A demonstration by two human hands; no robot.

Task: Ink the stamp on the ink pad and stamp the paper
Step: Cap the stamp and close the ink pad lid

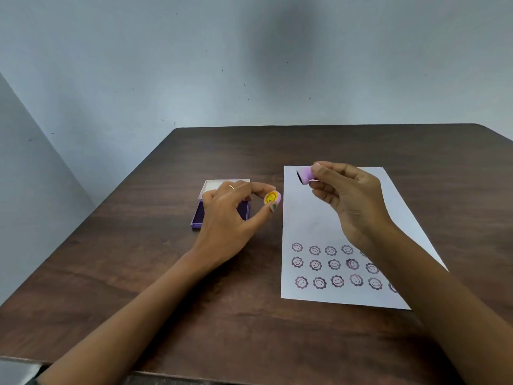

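Note:
My right hand (344,195) pinches a small lilac stamp (305,175) above the top of the white paper (311,218), its dark inked face turned left. My left hand (230,215) holds a round lilac cap with a yellow smiley sticker (272,198) between thumb and forefinger, just right of the ink pad. The purple ink pad (198,215) lies open on the table, its white lid tipped back, partly hidden behind my left hand. Three rows of purple smiley-flower prints (334,264) fill the paper's lower part.
The dark wooden table (155,259) stands against a pale blue wall (194,65). Its near edge runs along the bottom left, its left edge slants toward the back corner. The paper's right side is covered by my right forearm.

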